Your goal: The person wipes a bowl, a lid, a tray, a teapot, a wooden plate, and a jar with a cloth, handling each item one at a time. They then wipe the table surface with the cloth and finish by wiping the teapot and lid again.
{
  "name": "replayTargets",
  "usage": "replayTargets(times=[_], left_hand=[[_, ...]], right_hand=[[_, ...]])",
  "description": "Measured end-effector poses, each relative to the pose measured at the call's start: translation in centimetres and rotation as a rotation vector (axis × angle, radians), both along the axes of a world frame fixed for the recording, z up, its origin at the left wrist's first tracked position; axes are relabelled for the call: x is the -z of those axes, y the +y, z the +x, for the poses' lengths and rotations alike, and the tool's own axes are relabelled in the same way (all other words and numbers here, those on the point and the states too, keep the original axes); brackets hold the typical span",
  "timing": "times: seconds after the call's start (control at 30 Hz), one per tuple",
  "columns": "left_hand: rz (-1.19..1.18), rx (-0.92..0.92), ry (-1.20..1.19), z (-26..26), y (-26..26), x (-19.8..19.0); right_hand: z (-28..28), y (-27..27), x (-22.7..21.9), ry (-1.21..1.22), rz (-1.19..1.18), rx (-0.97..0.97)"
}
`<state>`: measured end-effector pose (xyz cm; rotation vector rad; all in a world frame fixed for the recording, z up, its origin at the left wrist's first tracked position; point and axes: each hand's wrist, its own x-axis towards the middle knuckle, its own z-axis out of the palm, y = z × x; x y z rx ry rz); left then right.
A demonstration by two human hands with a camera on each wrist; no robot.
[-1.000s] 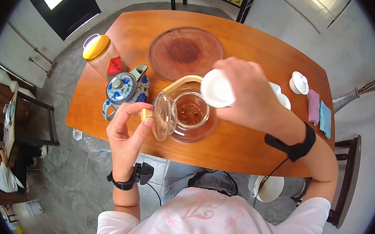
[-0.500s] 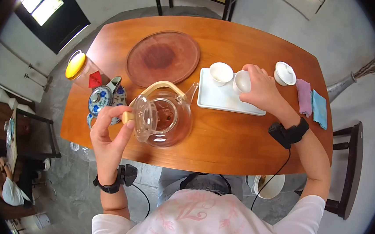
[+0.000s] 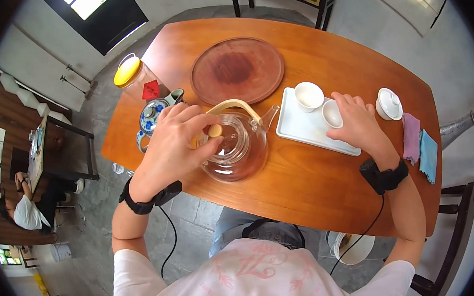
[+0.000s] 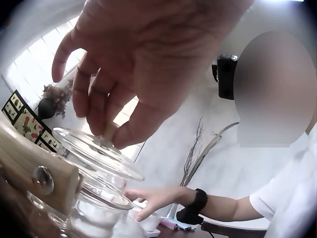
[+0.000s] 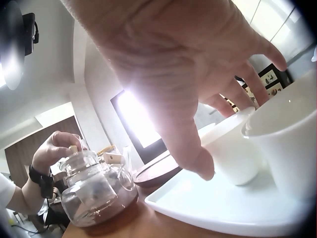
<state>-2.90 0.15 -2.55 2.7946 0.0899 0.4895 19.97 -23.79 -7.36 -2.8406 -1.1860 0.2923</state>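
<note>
The left hand (image 3: 179,138) pinches the wooden-knobbed glass lid (image 4: 96,153) over the mouth of the glass teapot (image 3: 245,160), while the right hand (image 3: 357,121) spreads around a white cup (image 3: 332,115) on the tray (image 3: 305,129) to the right.

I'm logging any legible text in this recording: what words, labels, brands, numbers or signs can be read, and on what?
Nothing can be read with certainty.
White shirt: pink script emblem, too stylised to read.
White shirt, below the emblem in the head view: curved line of pink lettering, too small and blurred.
Red tag on the yellow-lidded jar: any marks too small to tell.
Glass teapot, white tray: no lettering shows.
</note>
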Motion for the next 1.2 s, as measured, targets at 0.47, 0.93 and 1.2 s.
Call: replayTargets(times=[0.47, 0.93, 1.2], left_hand=[[0.125, 0.077, 0.035, 0.6, -0.4, 0.5], [0.199, 0.071, 0.094, 0.6, -0.5, -0.2], [0.125, 0.098, 0.140, 0.7, -0.4, -0.3]], right_hand=[[-3.8, -4.5, -4.5, 0.046, 0.867, -0.027], [-5.5, -5.8, -3.6, 0.072, 0.957, -0.007], [-6.1, -6.2, -3.1, 0.079, 0.966, -0.005]])
